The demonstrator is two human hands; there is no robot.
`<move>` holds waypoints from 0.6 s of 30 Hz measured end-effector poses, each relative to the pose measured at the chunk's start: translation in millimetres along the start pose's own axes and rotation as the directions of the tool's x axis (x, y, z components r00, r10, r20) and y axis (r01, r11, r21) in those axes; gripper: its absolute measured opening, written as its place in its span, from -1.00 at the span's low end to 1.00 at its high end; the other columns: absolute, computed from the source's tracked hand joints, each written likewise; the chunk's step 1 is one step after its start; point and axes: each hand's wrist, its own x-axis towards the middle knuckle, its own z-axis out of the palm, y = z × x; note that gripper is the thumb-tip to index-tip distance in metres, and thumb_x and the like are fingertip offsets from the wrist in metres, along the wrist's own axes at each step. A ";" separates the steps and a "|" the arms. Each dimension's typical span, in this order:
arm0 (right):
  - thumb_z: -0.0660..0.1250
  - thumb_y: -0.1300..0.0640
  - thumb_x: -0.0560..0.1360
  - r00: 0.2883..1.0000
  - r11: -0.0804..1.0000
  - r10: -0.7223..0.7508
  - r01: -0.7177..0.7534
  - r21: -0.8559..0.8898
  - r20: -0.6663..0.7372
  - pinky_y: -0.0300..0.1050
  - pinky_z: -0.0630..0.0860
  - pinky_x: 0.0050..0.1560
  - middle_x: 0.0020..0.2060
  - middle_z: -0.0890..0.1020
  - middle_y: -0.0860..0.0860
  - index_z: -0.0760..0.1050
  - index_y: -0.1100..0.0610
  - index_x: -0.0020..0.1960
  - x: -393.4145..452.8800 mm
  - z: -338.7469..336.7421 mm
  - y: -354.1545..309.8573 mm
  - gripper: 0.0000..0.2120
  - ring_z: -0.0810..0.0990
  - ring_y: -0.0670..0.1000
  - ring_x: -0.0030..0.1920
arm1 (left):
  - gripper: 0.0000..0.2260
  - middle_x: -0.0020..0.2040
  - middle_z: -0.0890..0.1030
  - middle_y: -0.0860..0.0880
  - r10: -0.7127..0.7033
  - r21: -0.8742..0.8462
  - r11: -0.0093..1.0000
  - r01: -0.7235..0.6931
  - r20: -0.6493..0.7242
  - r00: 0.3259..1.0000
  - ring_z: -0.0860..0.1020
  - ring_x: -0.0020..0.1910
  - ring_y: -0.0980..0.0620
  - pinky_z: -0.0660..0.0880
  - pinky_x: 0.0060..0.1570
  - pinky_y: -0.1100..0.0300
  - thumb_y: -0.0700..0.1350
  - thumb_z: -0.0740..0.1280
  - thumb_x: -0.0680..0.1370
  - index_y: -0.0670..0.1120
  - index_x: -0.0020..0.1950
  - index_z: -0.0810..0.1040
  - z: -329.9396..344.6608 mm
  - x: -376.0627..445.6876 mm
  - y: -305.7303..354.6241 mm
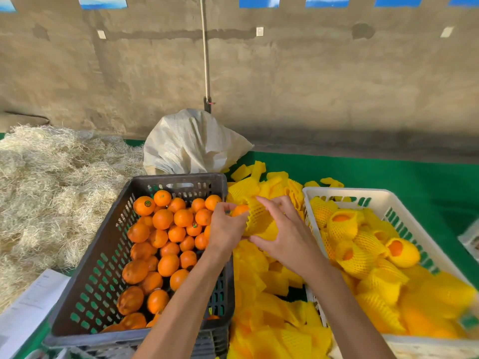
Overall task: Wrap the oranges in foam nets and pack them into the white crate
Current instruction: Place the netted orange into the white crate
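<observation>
My left hand (225, 227) grips an orange (239, 210) and holds it at the mouth of a yellow foam net (260, 219). My right hand (281, 230) holds that net, fingers over its top and thumb beneath. Both hands meet above the gap between the two crates. The dark crate (108, 257) on the left holds several bare oranges (166, 237). The white crate (388, 200) on the right holds several oranges wrapped in yellow nets (363, 255).
A pile of loose yellow foam nets (269, 294) lies between the crates on the green cloth (388, 172). Behind stand a white woven sack (191, 143) and a concrete wall. Pale straw (51, 182) covers the left; papers (28, 307) lie at the lower left.
</observation>
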 end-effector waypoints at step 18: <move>0.54 -0.27 0.36 0.922 0.882 0.384 -0.384 0.275 0.054 -0.38 0.42 -0.02 0.26 0.42 -0.22 0.12 -0.27 0.44 -67.7 -45.8 103.6 -0.18 0.47 -0.12 0.20 | -0.83 -0.10 0.70 -0.09 0.288 0.137 0.911 -0.388 0.462 0.839 0.66 -0.06 -0.09 0.68 -0.11 0.02 -0.25 0.35 0.65 -0.09 0.06 0.74 103.3 -35.2 10.5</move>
